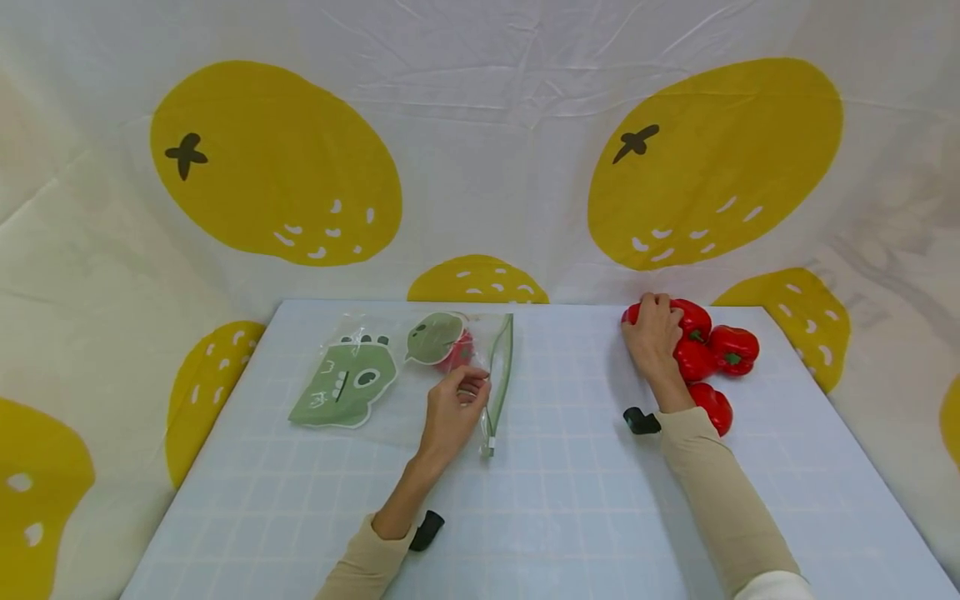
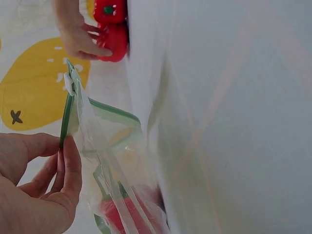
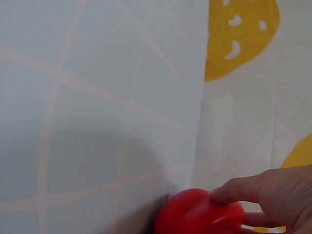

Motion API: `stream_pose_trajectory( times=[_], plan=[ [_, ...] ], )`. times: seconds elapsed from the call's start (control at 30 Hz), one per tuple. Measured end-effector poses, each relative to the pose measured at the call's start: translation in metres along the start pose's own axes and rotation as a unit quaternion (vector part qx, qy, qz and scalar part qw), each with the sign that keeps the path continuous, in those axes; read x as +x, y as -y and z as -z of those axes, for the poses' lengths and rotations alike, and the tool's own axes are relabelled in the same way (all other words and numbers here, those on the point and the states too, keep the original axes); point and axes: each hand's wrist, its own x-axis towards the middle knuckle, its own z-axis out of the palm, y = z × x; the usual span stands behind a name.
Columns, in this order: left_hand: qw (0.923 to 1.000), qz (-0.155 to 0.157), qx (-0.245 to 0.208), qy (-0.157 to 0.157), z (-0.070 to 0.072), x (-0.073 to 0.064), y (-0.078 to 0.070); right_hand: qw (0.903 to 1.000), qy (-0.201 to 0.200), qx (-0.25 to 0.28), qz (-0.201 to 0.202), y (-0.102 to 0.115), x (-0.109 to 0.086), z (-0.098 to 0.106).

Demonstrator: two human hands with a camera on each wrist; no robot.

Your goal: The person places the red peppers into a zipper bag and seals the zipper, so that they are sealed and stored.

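A clear zip bag (image 1: 341,387) with green cartoon prints lies on the left part of the table. My left hand (image 1: 452,417) pinches the green edge of its opening between thumb and fingers. In the left wrist view the bag's mouth (image 2: 114,111) gapes, with a white slider near one end. Inside the bag is a red bell pepper (image 2: 131,210), partly behind a print. Over at the far right, my right hand (image 1: 651,337) grips another red bell pepper (image 3: 190,214), thumb on one side. The fingertips on its far side are mostly hidden.
Several more red bell peppers (image 1: 735,350) sit together beside and behind my right hand, one (image 1: 711,408) partly hidden by the wrist. The table (image 1: 555,500) has a pale gridded cover. A hanging cloth (image 1: 480,192) with yellow fruit prints rises behind its back edge.
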Motion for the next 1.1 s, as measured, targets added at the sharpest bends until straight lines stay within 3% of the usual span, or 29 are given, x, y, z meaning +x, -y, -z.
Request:
stream_pose_trajectory(
  times=[0.43, 0.8, 1.1],
  plan=[
    [1.0000, -0.003, 0.001, 0.003, 0.000, 0.000, 0.000, 0.9992, 0.033, 0.021, -0.001, 0.000, -0.006, 0.010],
    [1.0000, -0.002, 0.001, 0.000, 0.000, 0.001, 0.000, 0.9960, 0.006, 0.088, 0.013, 0.002, -0.016, 0.010],
    [1.0000, -0.003, 0.001, 0.000, 0.000, 0.001, 0.001, 0.9879, -0.012, 0.152, 0.029, 0.011, -0.025, 0.010]
  ],
)
